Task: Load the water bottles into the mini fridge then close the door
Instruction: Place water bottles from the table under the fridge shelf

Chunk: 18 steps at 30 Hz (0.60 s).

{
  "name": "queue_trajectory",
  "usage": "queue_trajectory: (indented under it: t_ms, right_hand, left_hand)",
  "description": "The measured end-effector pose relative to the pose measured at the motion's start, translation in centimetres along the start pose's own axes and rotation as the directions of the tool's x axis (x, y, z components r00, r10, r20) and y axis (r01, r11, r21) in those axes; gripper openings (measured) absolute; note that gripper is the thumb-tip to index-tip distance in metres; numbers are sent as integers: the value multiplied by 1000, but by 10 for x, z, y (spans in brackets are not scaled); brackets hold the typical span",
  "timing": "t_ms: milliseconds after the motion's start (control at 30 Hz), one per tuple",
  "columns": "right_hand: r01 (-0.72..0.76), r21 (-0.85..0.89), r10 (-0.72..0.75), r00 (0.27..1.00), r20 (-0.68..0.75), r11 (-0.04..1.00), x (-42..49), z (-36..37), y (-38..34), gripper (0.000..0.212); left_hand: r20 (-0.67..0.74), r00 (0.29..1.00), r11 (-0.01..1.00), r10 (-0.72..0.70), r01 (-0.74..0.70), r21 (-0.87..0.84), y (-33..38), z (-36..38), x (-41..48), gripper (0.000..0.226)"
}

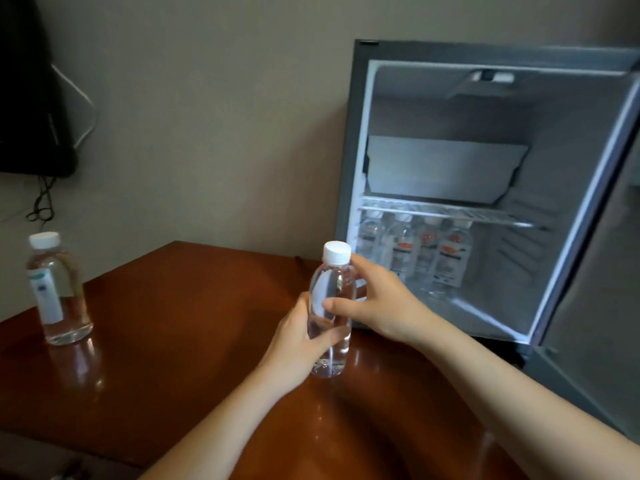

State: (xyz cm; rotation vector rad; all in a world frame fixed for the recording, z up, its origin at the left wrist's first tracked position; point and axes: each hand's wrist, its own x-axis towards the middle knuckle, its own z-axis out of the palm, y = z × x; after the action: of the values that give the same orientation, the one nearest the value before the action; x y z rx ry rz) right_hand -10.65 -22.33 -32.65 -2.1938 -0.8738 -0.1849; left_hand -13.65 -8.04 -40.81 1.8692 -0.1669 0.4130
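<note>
**A:** Where's the bottle (330,313)?

**B:** Upright over the table (173,323), before the open fridge (588,168). The left hand (298,344) wraps its lower body and the right hand (384,306) grips its upper body.

**A:** Handling?

**B:** It's full, so likely hefty. The thin plastic probably dents and slips, so hold mid-body.

**A:** Room?

**B:** There are four bottles (415,254) at the floor's left, under the shelf (450,213). The right side is free. Mind the shelf edge and the door (595,341). Also, another bottle (57,289) waits far left.

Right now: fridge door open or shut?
Open. The door stands out to the right; mini fridge interior and stored bottles are exposed.
</note>
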Motion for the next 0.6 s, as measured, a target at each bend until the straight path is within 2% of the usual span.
queue_trajectory:
  t_ms: [100, 300, 433, 600]
  right_hand:
    - [-46, -24, 44, 993, -108, 999, -6, -31, 16, 38]
    - [-153, -57, 131, 950, -284, 987, -5, -70, 50, 38]
    - [-273, -126, 211, 907, -364, 954, 2, -88, 71, 47]
    - [-399, -136, 310, 850, -425, 907, 2, -101, 98, 48]
  left_hand:
    - [72, 997, 998, 30, -34, 44, 18, 28, 21, 50]
    - [87, 993, 985, 74, -86, 147, 35, 78, 49, 56]
    - [166, 986, 994, 11, -28, 101, 37, 107, 66, 62]
    - [220, 975, 999, -8, 1, 34, 40, 142, 81, 58]
